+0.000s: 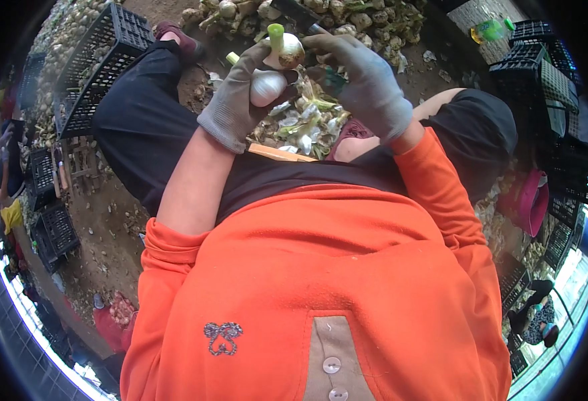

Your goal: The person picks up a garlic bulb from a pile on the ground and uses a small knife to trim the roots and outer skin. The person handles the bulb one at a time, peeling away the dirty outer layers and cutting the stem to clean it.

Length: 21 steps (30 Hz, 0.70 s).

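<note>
My left hand (236,95), in a grey work glove, holds two garlic bulbs. The upper garlic bulb (290,50) has a thick cut green stem and a brown, soiled patch. Below it, a clean white garlic bulb (268,88) rests against the palm. My gloved right hand (369,82) reaches across, its fingertips close to the upper bulb; whether they touch it I cannot tell. A knife (299,15) with a dark blade extends from beyond the right fingers, which appear closed around its hidden handle. Peeled skins and leaf scraps (309,120) lie beneath both hands.
A heap of untrimmed garlic (364,20) lies ahead. To the left stands a black plastic crate (93,70) beside more garlic. Stacked crates (519,65), a green bottle (491,31) and a pink bucket (529,200) are at right. Other people (536,321) sit farther off.
</note>
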Motion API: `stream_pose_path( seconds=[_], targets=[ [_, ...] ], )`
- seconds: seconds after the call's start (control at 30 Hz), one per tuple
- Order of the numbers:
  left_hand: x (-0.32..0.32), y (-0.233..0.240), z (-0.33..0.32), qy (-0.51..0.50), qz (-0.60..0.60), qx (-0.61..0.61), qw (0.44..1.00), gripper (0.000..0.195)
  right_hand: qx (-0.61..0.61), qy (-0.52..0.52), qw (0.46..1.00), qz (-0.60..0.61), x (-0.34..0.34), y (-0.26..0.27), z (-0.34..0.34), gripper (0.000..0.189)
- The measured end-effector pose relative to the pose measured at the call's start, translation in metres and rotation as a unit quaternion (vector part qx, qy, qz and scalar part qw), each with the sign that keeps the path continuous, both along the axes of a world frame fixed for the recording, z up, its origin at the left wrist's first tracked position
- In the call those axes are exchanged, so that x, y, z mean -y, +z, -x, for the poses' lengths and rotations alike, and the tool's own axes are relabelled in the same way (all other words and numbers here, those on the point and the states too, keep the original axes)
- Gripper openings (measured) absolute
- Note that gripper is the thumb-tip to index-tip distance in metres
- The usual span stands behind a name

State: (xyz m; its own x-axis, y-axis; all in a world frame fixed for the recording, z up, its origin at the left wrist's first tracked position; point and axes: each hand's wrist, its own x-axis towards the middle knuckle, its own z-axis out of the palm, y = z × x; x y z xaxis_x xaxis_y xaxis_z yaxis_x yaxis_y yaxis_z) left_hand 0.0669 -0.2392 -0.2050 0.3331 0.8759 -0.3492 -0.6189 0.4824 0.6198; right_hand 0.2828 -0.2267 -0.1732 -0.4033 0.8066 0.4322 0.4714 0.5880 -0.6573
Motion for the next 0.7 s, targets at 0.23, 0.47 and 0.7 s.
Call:
stream_pose_path(
  seconds=[0.23,0.47,0.7],
  targets=[
    [0.003,0.006,-0.005,-0.056,-0.002,-0.104,0.993,0.045,0.019,0.010,0.999,-0.048,0.000,-0.011,-0.003,0.032],
    [0.006,0.005,-0.006,-0.087,-0.020,-0.064,0.994,0.038,0.000,0.006,1.000,0.006,0.004,-0.010,-0.005,0.024],
    [0.003,0.005,-0.017,-0.032,0.039,-0.004,0.999,0.040,0.023,0.013,0.998,-0.051,0.000,-0.003,-0.009,0.018]
  ],
)
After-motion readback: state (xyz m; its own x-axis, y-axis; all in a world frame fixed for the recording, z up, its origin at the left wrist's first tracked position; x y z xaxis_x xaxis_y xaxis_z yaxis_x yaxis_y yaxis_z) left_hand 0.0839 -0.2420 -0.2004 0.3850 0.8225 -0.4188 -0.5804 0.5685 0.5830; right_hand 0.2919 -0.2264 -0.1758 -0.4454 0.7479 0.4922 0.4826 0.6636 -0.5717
